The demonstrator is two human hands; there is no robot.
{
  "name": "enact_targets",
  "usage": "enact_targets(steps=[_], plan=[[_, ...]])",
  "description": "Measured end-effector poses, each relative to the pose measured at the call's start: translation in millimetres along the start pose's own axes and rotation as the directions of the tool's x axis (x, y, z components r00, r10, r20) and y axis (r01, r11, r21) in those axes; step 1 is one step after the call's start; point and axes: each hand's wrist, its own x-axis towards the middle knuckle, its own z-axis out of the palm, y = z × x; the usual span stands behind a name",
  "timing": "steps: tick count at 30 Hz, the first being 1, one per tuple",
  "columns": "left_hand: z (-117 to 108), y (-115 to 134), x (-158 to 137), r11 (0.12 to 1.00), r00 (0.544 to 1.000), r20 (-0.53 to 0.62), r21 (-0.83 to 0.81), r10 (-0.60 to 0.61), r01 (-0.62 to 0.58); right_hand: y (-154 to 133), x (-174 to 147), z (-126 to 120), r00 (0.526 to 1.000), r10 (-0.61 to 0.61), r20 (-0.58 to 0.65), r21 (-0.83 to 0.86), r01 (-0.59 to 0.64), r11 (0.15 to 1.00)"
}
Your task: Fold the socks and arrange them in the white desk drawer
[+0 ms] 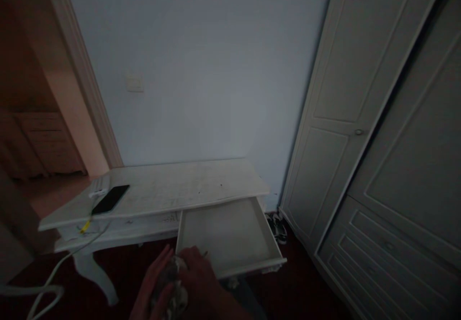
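Note:
Low at the front, my left hand (151, 281) is wrapped around a small grey-and-white patterned bundle (175, 286) that looks like crumpled cloth; the dim light hides its exact kind. My right hand (200, 274) presses against the bundle's upper right side with its fingers curled in. Both hands are closed and held together at the front left corner of a pulled-out drawer (226, 233). The drawer's pale bottom shows, and part of its front is behind my right hand. It belongs to a white console table (187, 180) against the wall.
A black phone (111, 199) and a white box-like item (99, 185) lie on the table's left end. A white cable (57, 267) with a yellow tag hangs there. Dark shoes (278, 228) stand beside a tall wardrobe (324, 156) at right. A doorway opens at left.

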Motion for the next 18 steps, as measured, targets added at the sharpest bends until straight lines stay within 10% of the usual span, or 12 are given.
enact_targets(steps=[8,15,18], plan=[[8.0,28.0,48.5,0.963,0.996,0.083,-0.266,-0.023,0.044,-1.1,40.8,-71.2,0.930,-0.361,0.065,0.043,0.359,0.932],[0.8,70.9,54.9,0.967,0.991,-0.075,-0.239,-0.114,0.093,25.6,33.1,-64.3,0.999,-0.025,-0.046,0.293,0.038,0.955],[-0.1,76.4,60.0,0.912,0.985,-0.014,-0.381,-0.172,0.153,33.5,30.5,-73.4,0.991,0.128,0.042,0.618,-0.126,0.776]])
